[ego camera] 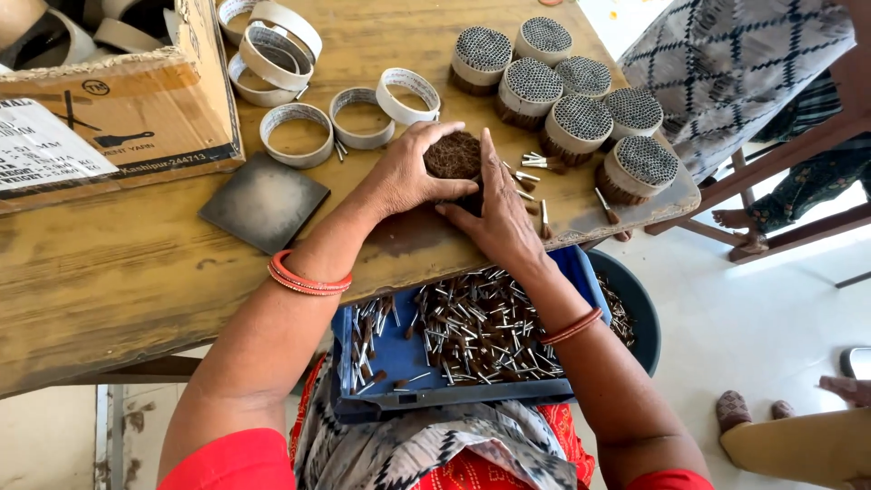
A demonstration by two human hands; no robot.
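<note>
My left hand and my right hand press together around a round bundle of small brown sticks standing on the wooden table. Both hands cup its sides, and only the brown top shows between them. A few loose sticks with pale tips lie just right of my hands. On my lap, a blue tray holds a heap of the same loose sticks.
Several finished bundles wrapped in paper bands stand at the table's right end. Empty paper rings lie behind my hands, beside a cardboard box. A dark square plate lies left. A dark tub sits under the tray. Other people's feet are at right.
</note>
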